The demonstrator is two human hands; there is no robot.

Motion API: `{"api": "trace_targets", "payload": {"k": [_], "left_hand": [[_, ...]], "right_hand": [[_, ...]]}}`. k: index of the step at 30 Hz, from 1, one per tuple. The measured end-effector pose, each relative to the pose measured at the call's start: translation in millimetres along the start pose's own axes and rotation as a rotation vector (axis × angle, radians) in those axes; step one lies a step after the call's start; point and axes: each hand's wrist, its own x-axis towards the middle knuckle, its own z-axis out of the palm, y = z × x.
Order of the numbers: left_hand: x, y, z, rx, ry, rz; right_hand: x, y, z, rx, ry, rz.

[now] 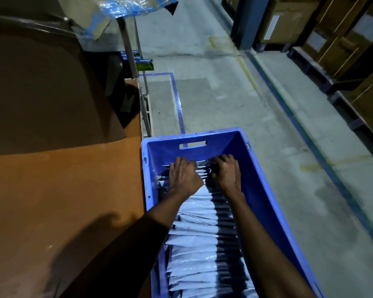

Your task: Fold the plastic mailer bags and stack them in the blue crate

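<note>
Mailers (199, 231) gripped beneath curled fingers (179, 162)

A worker's left hand (184, 179) and right hand (226, 174), both bare, forearms uncovered right to the near edge of view, knuckles and tendons standing out in dim light.

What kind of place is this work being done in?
Probably a warehouse packing area: big cardboard boxes stand on pallets, painted lines mark the concrete floor, and a blue crate of folded mailer bags sits beside a work table.
</note>
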Motion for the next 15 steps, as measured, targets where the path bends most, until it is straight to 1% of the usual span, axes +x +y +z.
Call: {"api": "trace_targets", "payload": {"k": [4, 6, 9, 12, 15], "left_hand": [[-9.7, -2.6, -6.2, 0.025, -0.159, -0.018], [-13.8, -3.1, -17.3, 0.029, -0.160, -0.010], [-27.2, -5.8, -39.4, 0.055, -0.102, 0.046], [-50.2, -20.0, -68.6, 0.086, 0.017, 0.123], [-79.4, -48.4, -94.3, 0.089, 0.166, 0.176]], "right_hand": [[-16.9, -5.7, -5.8, 0.057, -0.012, 0.033], [-24.6, -9.6, -13.8, 0.080, -0.001, 0.039], [-36.3, -18.4, -28.7, 0.105, 0.054, 0.040], [-49.2, -39.4, -41.9, 0.112, 0.122, 0.022], [-67.4, -79.0, -57.8, 0.119, 0.181, -0.031]]}}
